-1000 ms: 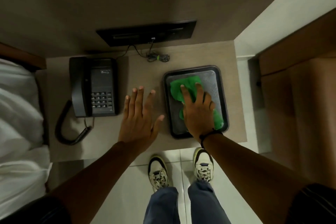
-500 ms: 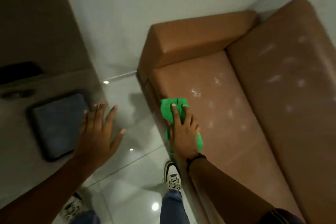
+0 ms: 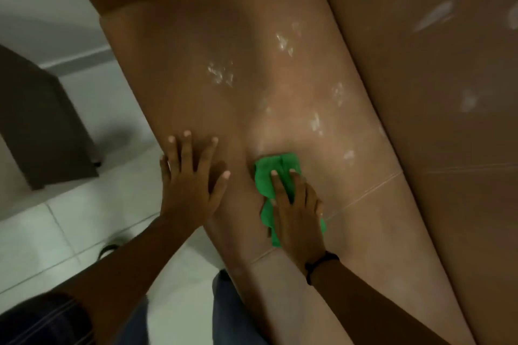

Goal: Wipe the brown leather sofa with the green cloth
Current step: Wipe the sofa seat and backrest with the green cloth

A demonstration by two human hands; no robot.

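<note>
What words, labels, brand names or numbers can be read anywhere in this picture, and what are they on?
None: no text shows anywhere in this view.
Sofa: plain brown leather with whitish smudges, no label or tag.
Cloth: plain green, no print, under the right hand.
Left hand: flat on the seat, nothing written.
Wristband: plain dark, no marking.
Dark furniture and floor: no signs.

Left hand laid flat, fingers spread, on sofa seat. Right hand pressed palm-down, fingers extended, beside it; both forearms stretched forward.
</note>
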